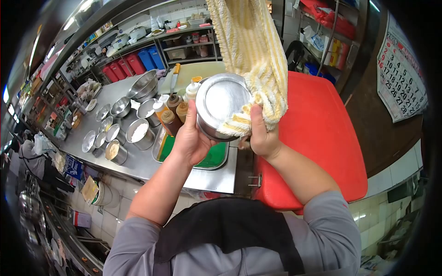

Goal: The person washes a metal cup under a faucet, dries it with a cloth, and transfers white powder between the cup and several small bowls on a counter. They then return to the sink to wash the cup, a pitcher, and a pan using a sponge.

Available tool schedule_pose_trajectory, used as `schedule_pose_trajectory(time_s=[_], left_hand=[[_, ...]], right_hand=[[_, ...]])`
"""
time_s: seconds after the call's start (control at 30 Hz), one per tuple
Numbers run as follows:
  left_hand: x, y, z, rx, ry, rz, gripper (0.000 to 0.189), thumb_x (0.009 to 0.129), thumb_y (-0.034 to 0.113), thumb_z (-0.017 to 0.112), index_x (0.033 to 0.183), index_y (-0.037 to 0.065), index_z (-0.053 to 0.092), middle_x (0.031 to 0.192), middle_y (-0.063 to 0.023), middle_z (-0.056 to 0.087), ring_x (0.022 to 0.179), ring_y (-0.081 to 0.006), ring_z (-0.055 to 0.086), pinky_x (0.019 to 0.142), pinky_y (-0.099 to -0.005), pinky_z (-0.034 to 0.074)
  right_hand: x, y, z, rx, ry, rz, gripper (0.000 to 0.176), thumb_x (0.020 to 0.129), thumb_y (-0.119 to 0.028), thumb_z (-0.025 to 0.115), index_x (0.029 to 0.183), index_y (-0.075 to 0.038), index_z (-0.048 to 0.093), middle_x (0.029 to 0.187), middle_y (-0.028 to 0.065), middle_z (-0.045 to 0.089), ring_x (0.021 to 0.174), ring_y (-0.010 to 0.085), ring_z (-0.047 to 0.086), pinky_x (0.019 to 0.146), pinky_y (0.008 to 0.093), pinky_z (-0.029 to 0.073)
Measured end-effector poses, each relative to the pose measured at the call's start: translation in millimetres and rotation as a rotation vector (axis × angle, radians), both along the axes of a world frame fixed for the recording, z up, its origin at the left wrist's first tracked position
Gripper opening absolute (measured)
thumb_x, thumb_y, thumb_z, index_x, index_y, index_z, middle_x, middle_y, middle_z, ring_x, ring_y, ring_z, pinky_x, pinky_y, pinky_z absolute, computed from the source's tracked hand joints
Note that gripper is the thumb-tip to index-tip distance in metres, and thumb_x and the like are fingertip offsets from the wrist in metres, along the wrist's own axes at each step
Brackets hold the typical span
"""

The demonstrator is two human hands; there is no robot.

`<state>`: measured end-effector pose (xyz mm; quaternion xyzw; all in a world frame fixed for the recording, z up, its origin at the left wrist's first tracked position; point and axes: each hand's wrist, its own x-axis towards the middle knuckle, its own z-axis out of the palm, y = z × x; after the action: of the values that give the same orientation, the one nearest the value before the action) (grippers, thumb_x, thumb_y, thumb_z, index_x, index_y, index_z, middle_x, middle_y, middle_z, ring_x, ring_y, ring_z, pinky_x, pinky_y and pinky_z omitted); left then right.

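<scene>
A round metal pot (221, 99) is held up in front of me, its flat round face turned toward the camera. My left hand (188, 141) grips its left side, thumb up along the edge. On the other side my right hand (264, 138) clutches a yellow-and-white striped towel (251, 41), bunched against the pot's right edge. The towel's long end stretches up past the top of the view. Behind the pot stand several sauce squeeze bottles (171, 120) on a tray with a green surface (214, 157).
The steel counter (212, 180) carries metal bowls (121, 106), a pot of white powder (140, 133) and a knife (175, 78) on a cutting board. At right is a red lid (317, 138); a calendar (403, 69) hangs beyond. Another person (34, 161) is at far left.
</scene>
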<state>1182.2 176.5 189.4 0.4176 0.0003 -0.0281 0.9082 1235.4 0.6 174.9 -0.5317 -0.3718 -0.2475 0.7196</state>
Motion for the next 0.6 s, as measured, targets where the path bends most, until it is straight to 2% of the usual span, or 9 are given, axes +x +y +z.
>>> schedule_pose_trajectory(time_s=[0.13,0.2,0.23,0.27,0.3,0.37,0.4,0.5,0.6], left_hand=[[15.7,21.6,-16.6,0.045,-0.047,0.327,0.051,0.106,0.042,0.041,0.136,0.003,0.052,0.134,-0.0122,0.059,0.121,-0.0265,0.057,0.107,-0.0423,0.043],[15.1,16.7,-6.4,0.114,-0.068,0.413,0.032,0.105,0.037,0.047,0.108,0.007,0.056,0.101,-0.0055,0.061,0.091,-0.0204,0.061,0.084,-0.036,0.049],[8.1,7.4,3.2,0.126,-0.077,0.457,0.034,0.104,0.035,0.051,0.082,0.011,0.059,0.072,0.0006,0.062,0.064,-0.0147,0.063,0.064,-0.0297,0.053],[10.5,10.3,-4.3,0.215,-0.143,0.479,0.031,0.103,0.031,0.052,0.086,0.008,0.062,0.076,-0.0002,0.063,0.067,-0.0141,0.063,0.066,-0.0291,0.053],[12.2,9.2,-13.0,0.297,-0.217,0.514,0.027,0.103,0.028,0.054,0.09,0.005,0.064,0.079,-0.0009,0.065,0.069,-0.0135,0.064,0.068,-0.0285,0.053],[0.9,-16.9,-14.0,0.625,-0.298,0.632,0.023,0.103,0.018,0.053,0.101,0.0,0.066,0.082,-0.0014,0.065,0.068,-0.0097,0.06,0.064,-0.026,0.05],[-5.4,-18.4,-25.8,0.863,-0.5,0.637,0.023,0.103,0.012,0.05,0.108,-0.004,0.065,0.084,-0.0012,0.065,0.068,-0.006,0.056,0.061,-0.0231,0.046],[-25.7,-25.9,-15.6,0.857,-0.506,0.589,0.021,0.102,0.011,0.052,0.099,-0.004,0.066,0.08,0.0003,0.061,0.066,-0.0043,0.05,0.059,-0.0218,0.04],[-52.1,-34.2,25.5,1.191,-0.761,0.681,0.023,0.101,0.01,0.054,0.083,-0.001,0.064,0.07,0.0016,0.056,0.063,-0.0074,0.046,0.058,-0.0243,0.037]], right_hand=[[10.2,-3.6,-10.3,-0.376,-0.1,0.006,0.037,0.092,-0.02,0.06,0.124,-0.001,0.058,0.119,0.0139,0.062,0.116,0.0273,0.057,0.101,0.0413,0.043],[17.8,-5.2,-12.6,-0.59,-0.425,-0.176,0.056,0.078,-0.035,0.073,0.126,-0.008,0.059,0.125,0.0199,0.059,0.122,0.0375,0.051,0.109,0.0509,0.035],[7.7,-2.9,-5.7,-0.571,-0.507,-0.231,0.057,0.079,-0.034,0.07,0.126,-0.006,0.057,0.134,0.0227,0.051,0.13,0.0439,0.042,0.115,0.0562,0.025],[6.2,8.2,-2.6,-0.477,-0.508,-0.135,0.055,0.08,-0.03,0.067,0.127,-0.003,0.056,0.139,0.0242,0.045,0.134,0.0488,0.034,0.117,0.0608,0.016],[-4.2,4.3,3.8,-0.492,-0.582,-0.27,0.055,0.079,-0.026,0.065,0.126,-0.001,0.056,0.136,0.0239,0.047,0.134,0.0464,0.035,0.116,0.0627,0.016],[-7.0,6.8,1.8,-0.41,-0.794,-0.332,0.05,0.076,-0.026,0.065,0.12,-0.002,0.061,0.132,0.0222,0.054,0.131,0.0434,0.043,0.11,0.0646,0.026],[-15.2,-1.1,4.6,-0.507,-0.705,-0.314,0.046,0.078,-0.025,0.064,0.118,-0.002,0.063,0.126,0.0208,0.058,0.125,0.0416,0.049,0.107,0.06,0.033],[-15.3,-19.6,27.3,-0.722,-0.351,-0.158,0.037,0.087,-0.028,0.063,0.115,-0.005,0.065,0.109,0.0164,0.067,0.103,0.0345,0.064,0.096,0.0462,0.047],[-1.0,-31.6,44.3,-0.35,0.372,0.43,0.032,0.098,-0.033,0.056,0.111,-0.005,0.064,0.099,0.0094,0.07,0.085,0.0203,0.069,0.08,0.036,0.054]])
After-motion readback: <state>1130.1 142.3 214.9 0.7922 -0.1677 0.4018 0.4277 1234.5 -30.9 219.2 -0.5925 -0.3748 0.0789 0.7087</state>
